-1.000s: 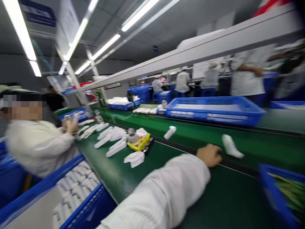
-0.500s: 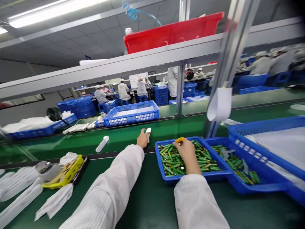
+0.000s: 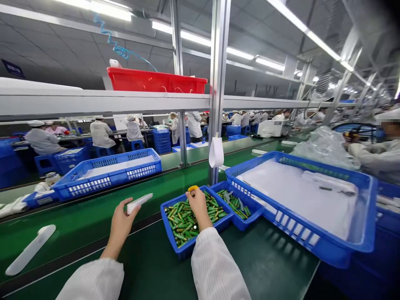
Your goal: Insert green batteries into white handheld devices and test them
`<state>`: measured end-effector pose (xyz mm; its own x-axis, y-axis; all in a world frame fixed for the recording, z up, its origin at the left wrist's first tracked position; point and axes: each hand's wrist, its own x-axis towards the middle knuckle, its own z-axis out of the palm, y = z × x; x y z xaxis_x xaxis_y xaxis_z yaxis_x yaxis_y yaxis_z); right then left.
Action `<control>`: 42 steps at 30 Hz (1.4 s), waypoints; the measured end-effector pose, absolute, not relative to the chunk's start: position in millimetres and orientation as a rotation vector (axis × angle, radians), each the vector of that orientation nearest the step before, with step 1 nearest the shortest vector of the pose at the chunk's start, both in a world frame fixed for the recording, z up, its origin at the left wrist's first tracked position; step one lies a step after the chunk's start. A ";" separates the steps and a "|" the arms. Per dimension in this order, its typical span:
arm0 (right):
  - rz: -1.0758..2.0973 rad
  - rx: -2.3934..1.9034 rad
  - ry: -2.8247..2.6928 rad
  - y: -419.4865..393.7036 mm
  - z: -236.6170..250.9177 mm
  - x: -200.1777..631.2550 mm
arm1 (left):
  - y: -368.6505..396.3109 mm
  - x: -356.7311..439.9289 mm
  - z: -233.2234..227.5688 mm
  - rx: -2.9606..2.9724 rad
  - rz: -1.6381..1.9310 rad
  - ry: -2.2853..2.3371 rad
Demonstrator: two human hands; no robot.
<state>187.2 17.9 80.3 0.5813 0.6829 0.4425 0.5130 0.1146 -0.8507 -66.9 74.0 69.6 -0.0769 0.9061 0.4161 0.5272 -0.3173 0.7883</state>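
My left hand (image 3: 120, 225) is closed on one end of a slim white plastic piece (image 3: 139, 203), raised over the green conveyor belt (image 3: 93, 218). My right hand (image 3: 197, 204) is over a small blue bin (image 3: 184, 251) full of green, gold-ended cylinders (image 3: 179, 221) that look like batteries. Its fingers are pinched around a small yellow object (image 3: 193, 188), whose kind I cannot make out. Further left, a longer white plastic piece (image 3: 31, 250) lies on the belt. A second blue bin (image 3: 246, 225) with fewer cylinders adjoins the first.
A large blue crate (image 3: 300, 231) lined with white sheet stands at right. Another blue crate (image 3: 108, 179) sits beyond the belt. A metal post (image 3: 218, 83) rises behind the bins, and a shelf carries a red bin (image 3: 156, 81). A co-worker (image 3: 384, 146) sits at far right.
My left hand has lifted the white piece off the belt and drawn it back. The view has swung right. My right hand stays over the bin with the yellow object.
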 end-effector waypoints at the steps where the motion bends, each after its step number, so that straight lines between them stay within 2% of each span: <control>1: 0.171 -1.521 -1.042 15.1 86.0 185.7 | 60.6 -68.9 81.2 1.781 1.397 1.448; 4: 0.213 -1.429 -1.067 2.5 108.4 176.0 | 17.9 -71.3 119.2 1.499 1.620 1.002; 10: 0.360 -1.091 -1.127 -43.8 152.5 132.5 | -22.4 -87.3 164.8 1.065 1.646 0.663; 14: 0.403 -0.836 -1.128 -74.4 165.7 102.0 | -23.6 -97.5 175.2 0.676 1.529 0.565; 19: 0.282 -0.933 -1.314 -100.4 170.4 71.8 | -33.5 -100.0 186.1 0.490 1.329 0.312; 23: 0.291 -0.845 -1.602 -115.0 170.3 57.0 | -45.0 -101.4 189.9 0.409 1.251 0.109; 28: 0.002 -0.737 -1.988 -122.5 167.7 42.8 | -51.7 -104.1 187.9 0.438 1.124 -0.019; 31: -0.101 -0.732 -2.038 -120.4 162.0 34.2 | -55.0 -102.1 187.3 0.485 1.144 -0.086; 33: 0.076 -0.821 -1.993 -116.9 157.1 29.3 | -57.6 -99.4 186.8 0.539 1.204 -0.146; 38: 0.991 -0.942 -1.683 -103.5 151.8 21.0 | -60.4 -93.4 183.9 0.715 1.261 -0.238; 40: 1.090 -0.929 -1.621 -98.8 153.6 22.6 | -58.8 -92.1 183.4 0.719 1.270 -0.222; 42: 1.025 -0.889 -1.632 -96.7 157.1 28.9 | -56.5 -91.3 183.7 0.666 1.311 -0.198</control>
